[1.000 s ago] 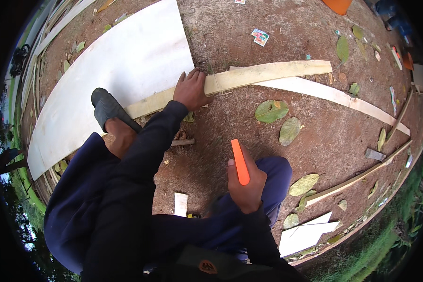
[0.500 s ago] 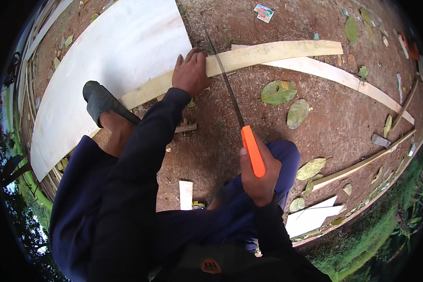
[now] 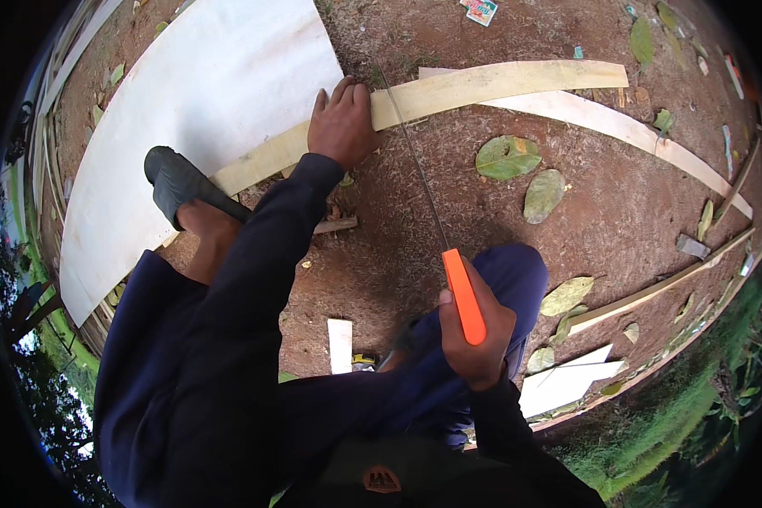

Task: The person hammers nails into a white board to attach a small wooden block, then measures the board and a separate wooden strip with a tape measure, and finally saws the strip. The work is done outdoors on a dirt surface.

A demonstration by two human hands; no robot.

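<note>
My right hand [image 3: 480, 343] is closed round the orange handle of a handsaw [image 3: 423, 182]. The thin dark blade runs up and away from the handle and crosses a long pale wooden strip [image 3: 499, 87]. Just left of the blade, my left hand [image 3: 342, 125] presses down on that strip, with its fingers bent over the far edge. The strip's left part lies along the near edge of a large white board [image 3: 203, 93]. My left foot, in a dark sandal [image 3: 186, 184], rests on the board and strip.
A second pale strip [image 3: 601, 118] lies under the right end of the first. Green leaves [image 3: 508, 157] are scattered on the brown dirt ground. White offcuts [image 3: 567, 383] and a thin wooden batten [image 3: 660, 282] lie at the right. A small white piece [image 3: 340, 345] sits near my legs, beside a yellow-and-black object [image 3: 364, 361].
My right hand has drawn the saw back toward me and slightly right. The left hand stays on the strip. The whole view has shifted a little.
</note>
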